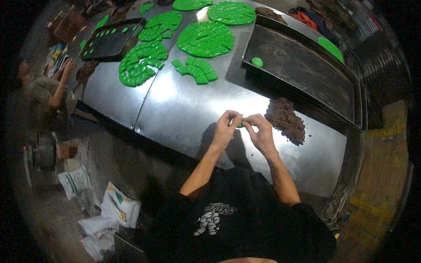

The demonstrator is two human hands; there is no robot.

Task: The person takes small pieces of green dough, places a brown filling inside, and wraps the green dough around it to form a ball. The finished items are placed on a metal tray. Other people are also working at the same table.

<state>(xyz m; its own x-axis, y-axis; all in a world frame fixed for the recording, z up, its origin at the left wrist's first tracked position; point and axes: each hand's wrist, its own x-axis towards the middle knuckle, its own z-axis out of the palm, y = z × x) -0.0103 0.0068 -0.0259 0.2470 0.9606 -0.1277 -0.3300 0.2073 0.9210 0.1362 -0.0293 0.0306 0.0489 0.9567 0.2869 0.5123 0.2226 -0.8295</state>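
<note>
Over the metal table, my left hand (226,127) and my right hand (260,130) meet with bent fingers, pinching a small piece of green dough (240,125) between them. Most of that piece is hidden by the fingers. Beside my right hand lies a heap of dark brown crumbly filling (285,119). Beyond it, a smooth green dough ball (257,62) rests in the near left corner of a large dark baking tray (302,65). Farther off to the left is a cut slab of green dough (196,70), split into blocks.
Scored rounds of green dough (206,39) lie across the far side of the steel table (175,118). A second dark tray (109,44) at far left holds several green balls. Another person (48,92) works at the left. White sacks (120,206) stand on the floor, lower left.
</note>
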